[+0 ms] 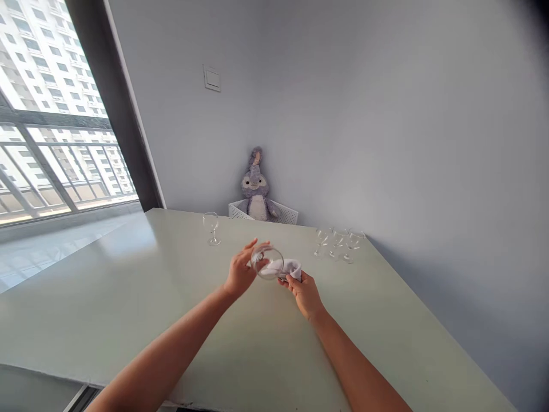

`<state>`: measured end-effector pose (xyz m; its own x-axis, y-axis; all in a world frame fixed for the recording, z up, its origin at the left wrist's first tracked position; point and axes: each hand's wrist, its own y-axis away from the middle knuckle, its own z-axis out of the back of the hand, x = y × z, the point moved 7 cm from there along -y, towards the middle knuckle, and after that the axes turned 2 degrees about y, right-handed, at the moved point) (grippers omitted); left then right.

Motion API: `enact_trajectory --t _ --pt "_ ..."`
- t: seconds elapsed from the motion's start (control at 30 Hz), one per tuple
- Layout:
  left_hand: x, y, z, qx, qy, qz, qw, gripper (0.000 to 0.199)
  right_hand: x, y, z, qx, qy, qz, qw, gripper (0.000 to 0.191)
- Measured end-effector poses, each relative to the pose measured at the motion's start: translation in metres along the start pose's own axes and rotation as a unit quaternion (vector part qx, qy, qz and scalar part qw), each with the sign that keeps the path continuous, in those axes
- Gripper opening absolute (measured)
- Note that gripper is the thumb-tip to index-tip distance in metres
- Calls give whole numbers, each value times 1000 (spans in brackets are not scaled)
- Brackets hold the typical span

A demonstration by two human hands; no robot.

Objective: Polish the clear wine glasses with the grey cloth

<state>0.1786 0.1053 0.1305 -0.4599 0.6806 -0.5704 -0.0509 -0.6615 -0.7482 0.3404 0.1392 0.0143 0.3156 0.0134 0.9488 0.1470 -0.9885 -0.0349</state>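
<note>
Above the middle of the table, my left hand has its fingers around a clear stemmed glass. The glass is tilted, so its round mouth faces me. My right hand grips a folded white cloth just right of the glass. Part of the cloth shows behind or through the glass; I cannot tell whether it touches it. The glass's stem and foot are mostly hidden by the bowl and my left fingers.
One stemmed glass stands upright at the back left of the pale table. Several more glasses are grouped at the back right near the wall. Behind the table's far edge, a plush toy sits in a white perforated basket.
</note>
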Motion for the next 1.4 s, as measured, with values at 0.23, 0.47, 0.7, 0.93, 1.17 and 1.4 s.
enact_trajectory --t 0.23,0.47,0.7,0.93,1.17,1.4 --pt "-13 -77 39 -81 -24 -52 995 28 -17 0 -1 23 3 -22 999 22" --pt "-34 -91 49 -91 -13 -62 994 28 -19 2 -3 34 15 -32 999 22" --pt "-33 -87 47 -121 171 -33 977 29 -25 0 0 27 66 -27 997 24" --pt "-27 -80 31 -107 414 95 899 32 -24 0 -2 28 98 -31 994 25" --pt "-22 -51 -11 1 589 350 728 27 -19 2 -3 9 104 -32 994 22" --pt "-18 -26 -28 -63 658 461 591 17 -17 4 -6 11 132 -27 991 24"
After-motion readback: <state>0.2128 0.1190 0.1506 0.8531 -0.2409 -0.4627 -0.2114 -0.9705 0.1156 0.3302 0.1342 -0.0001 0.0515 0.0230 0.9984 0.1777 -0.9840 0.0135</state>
